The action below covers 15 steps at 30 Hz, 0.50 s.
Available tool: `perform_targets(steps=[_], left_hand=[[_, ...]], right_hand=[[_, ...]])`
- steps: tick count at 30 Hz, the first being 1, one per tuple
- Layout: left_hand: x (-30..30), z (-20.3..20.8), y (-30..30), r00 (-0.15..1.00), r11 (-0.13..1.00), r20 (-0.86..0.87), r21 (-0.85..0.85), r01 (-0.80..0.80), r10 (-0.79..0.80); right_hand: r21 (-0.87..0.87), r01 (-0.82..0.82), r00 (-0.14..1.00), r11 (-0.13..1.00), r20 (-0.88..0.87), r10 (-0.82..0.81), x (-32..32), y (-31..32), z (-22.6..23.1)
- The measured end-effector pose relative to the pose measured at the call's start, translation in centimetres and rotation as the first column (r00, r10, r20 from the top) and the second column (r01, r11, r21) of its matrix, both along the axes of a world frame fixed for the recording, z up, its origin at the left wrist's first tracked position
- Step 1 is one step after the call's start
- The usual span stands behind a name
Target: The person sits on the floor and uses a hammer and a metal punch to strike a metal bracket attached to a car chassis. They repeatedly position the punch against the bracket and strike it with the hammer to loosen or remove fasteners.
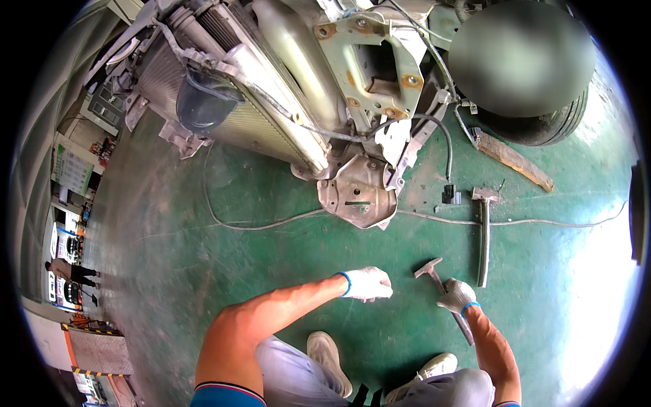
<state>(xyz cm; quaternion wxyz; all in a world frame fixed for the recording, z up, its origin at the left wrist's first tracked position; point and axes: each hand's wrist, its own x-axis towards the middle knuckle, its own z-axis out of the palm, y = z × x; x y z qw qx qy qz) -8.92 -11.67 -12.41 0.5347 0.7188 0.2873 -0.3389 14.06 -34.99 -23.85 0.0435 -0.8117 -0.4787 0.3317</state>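
Note:
My right hand [458, 296], in a white knitted glove with a blue cuff, grips a hammer [463, 327] by its handle. The hammer's metal head [428, 267] points away from me, above the floor. My left hand [368, 283] wears a matching glove and reaches out in front of my legs with its fingers curled in; nothing shows in it. Beyond both hands stands the stripped front end of a vehicle, with a bare metal rail end [359, 197] nearest my left hand. A larger long-handled hammer [484, 237] lies on the floor to the right of my right hand.
A thin cable [271, 224] runs across the green floor. A wooden bar [515, 161] lies near the tyre [553, 125], and a black connector [449, 195] hangs from a wire. The radiator [251, 122] leans at far left. A person [71, 271] stands in the distance.

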Motion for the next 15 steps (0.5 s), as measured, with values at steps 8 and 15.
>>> perform_targets(steps=[8, 15], left_hand=[[0.8, -2.7, -2.4, 0.988, 0.992, -0.138, -0.100, -0.080, 0.065], [2.0, -0.7, -1.1, 0.963, 0.939, 0.073, 0.252, 0.233, -0.258]], right_hand=[[-0.084, 0.605, 0.485, 0.792, -0.750, -0.450, -7.8, 0.6, -0.2], [0.193, 0.123, 0.985, 0.973, 0.092, -0.143, -2.2, 0.3, -1.2]])
